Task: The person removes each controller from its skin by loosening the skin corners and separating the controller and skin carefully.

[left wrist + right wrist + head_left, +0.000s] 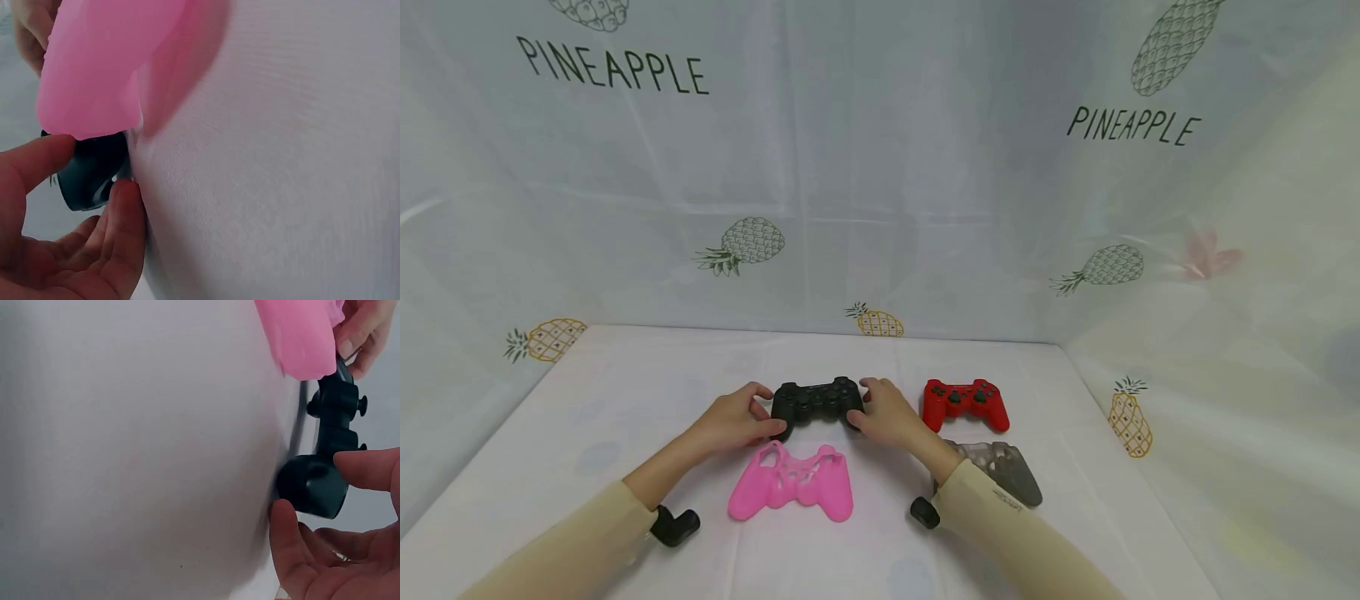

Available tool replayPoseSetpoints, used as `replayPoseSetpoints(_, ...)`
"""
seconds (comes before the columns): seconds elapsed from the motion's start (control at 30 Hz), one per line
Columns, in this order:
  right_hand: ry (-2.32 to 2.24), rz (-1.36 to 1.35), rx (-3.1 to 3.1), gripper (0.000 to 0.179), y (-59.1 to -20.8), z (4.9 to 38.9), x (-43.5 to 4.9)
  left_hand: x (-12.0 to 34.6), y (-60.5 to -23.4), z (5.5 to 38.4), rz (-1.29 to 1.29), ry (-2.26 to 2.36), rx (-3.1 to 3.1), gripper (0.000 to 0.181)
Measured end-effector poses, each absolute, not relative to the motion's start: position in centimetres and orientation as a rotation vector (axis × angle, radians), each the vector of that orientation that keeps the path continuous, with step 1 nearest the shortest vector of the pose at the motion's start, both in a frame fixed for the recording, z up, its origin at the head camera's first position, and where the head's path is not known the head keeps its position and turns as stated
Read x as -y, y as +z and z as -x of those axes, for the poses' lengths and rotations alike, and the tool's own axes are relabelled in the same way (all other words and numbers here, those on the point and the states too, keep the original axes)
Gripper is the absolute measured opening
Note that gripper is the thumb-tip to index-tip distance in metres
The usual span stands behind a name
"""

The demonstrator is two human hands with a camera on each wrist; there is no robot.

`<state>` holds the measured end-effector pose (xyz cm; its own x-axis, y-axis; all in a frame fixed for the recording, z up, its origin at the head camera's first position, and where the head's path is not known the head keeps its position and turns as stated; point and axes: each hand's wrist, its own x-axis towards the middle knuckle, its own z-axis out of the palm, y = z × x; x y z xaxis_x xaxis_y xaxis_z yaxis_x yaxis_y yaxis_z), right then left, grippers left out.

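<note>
A black game controller (pixel 817 402) sits on the white cloth, its thumbsticks facing up. My left hand (pixel 735 419) holds its left grip between thumb and fingers. On the opposite grip, my right hand (pixel 889 413) has the thumb on top and the fingers at the outer side and below, clearest in the right wrist view. Just in front of the controller lies a pink silicone controller cover (pixel 796 483) with cut-out holes. From the left wrist view, that cover hides much of the black controller (pixel 94 172).
A red game controller (pixel 965 403) lies to the right. Closer in, a grey translucent controller cover (pixel 1017 473) is partly hidden by my right forearm. Black wrist cameras (pixel 676 527) stick out from both sleeves. A pineapple-print curtain (pixel 880 167) hangs behind the table.
</note>
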<state>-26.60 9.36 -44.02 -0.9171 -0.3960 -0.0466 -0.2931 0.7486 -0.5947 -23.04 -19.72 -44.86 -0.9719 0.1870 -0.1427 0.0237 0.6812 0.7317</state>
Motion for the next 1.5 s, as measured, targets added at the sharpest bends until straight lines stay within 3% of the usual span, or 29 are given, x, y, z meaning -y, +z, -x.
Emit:
replayPoseSetpoints(0.37,-0.922,0.576,-2.728,0.058,-44.7,27.3,-9.1,19.4,-44.9,23.5,-0.165,1.176,-2.715,0.06)
replayPoseSetpoints(1.07,-0.958,0.498,-2.741,0.059,-44.3,26.3,-7.9,20.6,-45.2,24.0,-0.183,1.187,-2.702,0.063)
replayPoseSetpoints(1.5,-0.973,0.561,-2.657,0.077,-41.2,24.6,-10.2,22.7,-44.4,23.0,-0.241,1.17,-2.731,0.064)
